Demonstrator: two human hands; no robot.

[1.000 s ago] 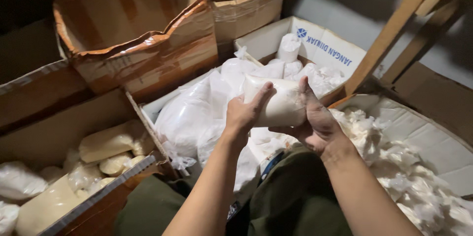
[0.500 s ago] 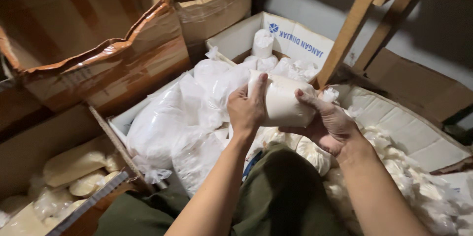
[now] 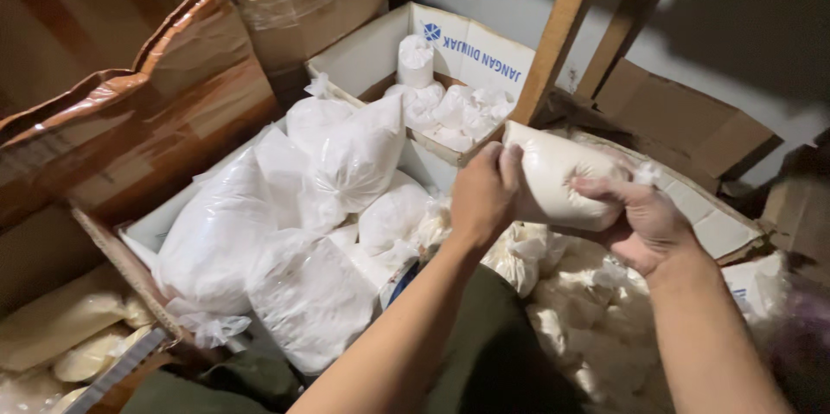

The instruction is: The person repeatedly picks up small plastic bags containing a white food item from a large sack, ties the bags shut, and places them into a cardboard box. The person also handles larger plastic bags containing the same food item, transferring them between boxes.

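Left hand [image 3: 484, 198] | fingers curled on the white bag [image 3: 553, 185] | right hand [image 3: 644, 219] pinches its twisted neck (best kept taut).

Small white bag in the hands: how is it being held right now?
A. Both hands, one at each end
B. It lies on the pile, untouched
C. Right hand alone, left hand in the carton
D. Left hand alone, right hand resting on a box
A: the left hand grips one end of the small white bag and the right hand clasps the other end, holding it up above the loose bags below.
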